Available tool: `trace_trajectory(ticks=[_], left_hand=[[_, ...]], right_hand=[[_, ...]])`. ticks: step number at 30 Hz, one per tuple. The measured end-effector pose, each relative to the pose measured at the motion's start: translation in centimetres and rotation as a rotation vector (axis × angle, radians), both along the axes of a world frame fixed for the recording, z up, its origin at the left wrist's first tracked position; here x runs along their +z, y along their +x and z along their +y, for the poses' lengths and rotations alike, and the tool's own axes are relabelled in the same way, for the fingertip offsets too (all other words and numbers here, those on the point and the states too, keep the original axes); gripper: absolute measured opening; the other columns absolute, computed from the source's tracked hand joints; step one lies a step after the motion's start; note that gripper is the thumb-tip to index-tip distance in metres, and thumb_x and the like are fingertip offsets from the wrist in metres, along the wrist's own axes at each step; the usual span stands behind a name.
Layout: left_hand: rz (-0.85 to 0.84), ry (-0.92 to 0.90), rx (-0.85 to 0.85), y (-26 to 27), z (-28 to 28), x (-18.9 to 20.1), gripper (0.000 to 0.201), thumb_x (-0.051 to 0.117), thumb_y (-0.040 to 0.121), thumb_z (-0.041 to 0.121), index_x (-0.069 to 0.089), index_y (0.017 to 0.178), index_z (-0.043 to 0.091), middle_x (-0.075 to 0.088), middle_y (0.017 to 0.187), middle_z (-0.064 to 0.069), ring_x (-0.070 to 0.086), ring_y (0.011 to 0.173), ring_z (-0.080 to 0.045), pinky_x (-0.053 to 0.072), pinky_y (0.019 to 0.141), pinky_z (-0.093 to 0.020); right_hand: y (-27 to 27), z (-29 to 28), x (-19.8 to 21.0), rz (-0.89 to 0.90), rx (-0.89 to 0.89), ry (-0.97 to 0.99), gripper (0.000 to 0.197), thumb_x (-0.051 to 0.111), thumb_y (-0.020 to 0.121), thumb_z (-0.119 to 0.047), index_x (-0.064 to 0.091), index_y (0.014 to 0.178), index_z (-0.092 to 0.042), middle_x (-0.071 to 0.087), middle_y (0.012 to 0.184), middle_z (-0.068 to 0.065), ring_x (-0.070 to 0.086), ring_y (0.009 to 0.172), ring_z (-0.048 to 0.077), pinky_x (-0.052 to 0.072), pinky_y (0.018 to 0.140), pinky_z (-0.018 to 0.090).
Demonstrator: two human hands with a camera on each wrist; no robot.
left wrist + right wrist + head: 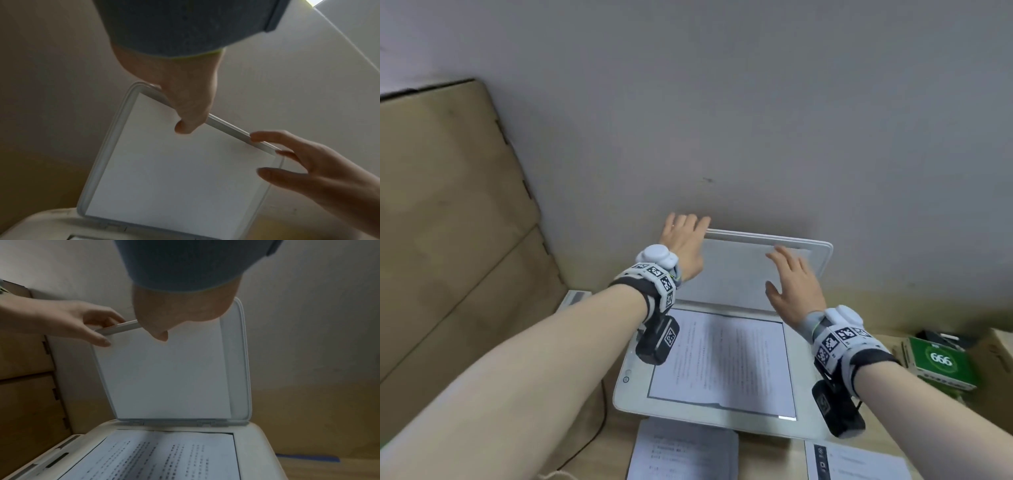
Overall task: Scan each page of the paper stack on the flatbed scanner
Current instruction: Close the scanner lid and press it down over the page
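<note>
Both hands reach up to the raised white plastic lid point(736, 270) of the flat white scanner point(633, 390). The left hand point(683, 245) curls its fingers over the lid's top edge with the thumb on the inner face, gripping it. The right hand point(792, 286) is spread, fingers straight, its fingertips point(259, 135) at that same edge and gripping nothing. I judge the two-handed hold is meant to bring the lid down evenly onto the page.

Nearest, in front of the scanner, a printed white paper stack point(683, 452) lies on the wooden desk point(767, 459), and a second printed sheet point(859, 462) lies beside it to the right, within easy reach. On the scanner's glass lies a printed white page point(722, 363), text side up as far as I can tell; its near edge looks slightly lifted and not quite square with the frame, so it may shift when the lid closes.

To the right of the scanner sits a green box point(938, 363); to the left, brown board panels point(448, 205) lean. Behind the scanner the grey wall point(756, 120) stands close to the lid, leaving little room backwards; the room for swinging is forwards and down.
</note>
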State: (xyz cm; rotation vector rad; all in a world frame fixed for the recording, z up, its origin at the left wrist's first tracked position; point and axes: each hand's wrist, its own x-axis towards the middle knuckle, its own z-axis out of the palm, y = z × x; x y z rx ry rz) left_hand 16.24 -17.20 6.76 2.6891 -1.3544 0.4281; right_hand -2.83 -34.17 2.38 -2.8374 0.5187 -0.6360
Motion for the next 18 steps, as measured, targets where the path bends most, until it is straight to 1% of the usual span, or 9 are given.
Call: trace_trajectory(ticks=[5,8,10,12,14,15,16,17,18], left_hand=[[0.063,0.036,-0.026,-2.2,2.3,0.4,0.040,0.057,0.080,0.021,0.052,0.119,0.020,0.056,0.112,-0.002,0.052,0.106,-0.028,0.043,0.089,-0.040],[0.145,0.114,-0.041,-2.6,3.2,0.1,0.017,0.051,0.084,0.022,0.054,0.101,0.020,0.062,0.096,-0.002,0.059,0.088,-0.030,0.046,0.069,-0.036],[0.217,0.182,-0.038,-3.3,4.3,-0.3,0.007,0.049,0.084,0.023,0.052,0.089,0.021,0.064,0.086,-0.003,0.060,0.075,-0.030,0.047,0.060,-0.033],[0.282,0.274,-0.033,-4.1,5.3,-1.2,0.008,0.050,0.084,0.018,0.058,0.087,0.018,0.063,0.081,-0.004,0.057,0.069,-0.030,0.041,0.054,-0.027],[0.314,0.374,-0.006,-4.9,6.2,-2.5,0.010,0.052,0.084,0.014,0.061,0.082,0.016,0.059,0.076,-0.005,0.050,0.066,-0.028,0.031,0.050,-0.023],[0.301,0.397,0.004,-5.2,6.7,-3.2,0.010,0.052,0.082,0.014,0.060,0.078,0.018,0.056,0.073,-0.005,0.047,0.064,-0.028,0.030,0.050,-0.023],[0.285,0.406,0.005,-5.6,7.0,-3.8,0.009,0.052,0.078,0.015,0.057,0.072,0.019,0.054,0.070,-0.004,0.045,0.062,-0.028,0.032,0.052,-0.024],[0.277,0.420,0.012,-5.9,7.2,-4.4,0.007,0.050,0.072,0.014,0.050,0.067,0.019,0.053,0.067,-0.004,0.043,0.060,-0.028,0.035,0.054,-0.027],[0.269,0.433,0.019,-6.1,7.4,-4.8,0.007,0.048,0.067,0.013,0.045,0.064,0.019,0.052,0.065,-0.004,0.042,0.058,-0.028,0.036,0.054,-0.029]], right_hand=[[-1.6,1.9,2.2,0.039,0.037,-0.178,0.067,0.080,0.077,-0.026,0.051,0.136,-0.012,0.054,0.132,0.006,0.042,0.130,0.031,0.039,0.109,0.041],[-2.6,3.1,2.0,0.031,0.006,-0.202,0.054,0.082,0.074,-0.025,0.060,0.122,-0.015,0.057,0.117,0.003,0.045,0.114,0.029,0.045,0.097,0.038],[-3.1,4.3,2.1,0.003,-0.025,-0.204,0.045,0.082,0.072,-0.021,0.060,0.111,-0.018,0.055,0.108,0.002,0.047,0.102,0.028,0.047,0.086,0.038],[-3.4,4.8,2.0,0.067,-0.062,-0.176,0.045,0.080,0.073,-0.022,0.058,0.113,-0.020,0.053,0.110,0.001,0.050,0.102,0.028,0.044,0.081,0.038],[-3.8,5.1,1.4,0.259,-0.057,-0.107,0.044,0.076,0.081,-0.029,0.057,0.120,-0.021,0.053,0.117,0.000,0.052,0.108,0.028,0.043,0.083,0.037],[-4.0,5.4,1.0,0.345,-0.048,-0.045,0.035,0.072,0.085,-0.031,0.060,0.117,-0.023,0.055,0.116,0.000,0.054,0.107,0.029,0.044,0.081,0.035],[-4.3,5.6,0.6,0.427,-0.053,0.018,0.018,0.068,0.089,-0.033,0.064,0.104,-0.025,0.058,0.108,-0.001,0.057,0.102,0.030,0.044,0.075,0.033],[-4.7,5.9,0.2,0.491,-0.067,0.056,0.012,0.065,0.091,-0.035,0.063,0.086,-0.024,0.060,0.094,-0.001,0.058,0.092,0.032,0.041,0.066,0.031],[-4.8,6.0,-0.2,0.515,-0.074,0.053,0.025,0.064,0.091,-0.035,0.055,0.074,-0.019,0.057,0.080,-0.001,0.056,0.081,0.032,0.037,0.059,0.030]])
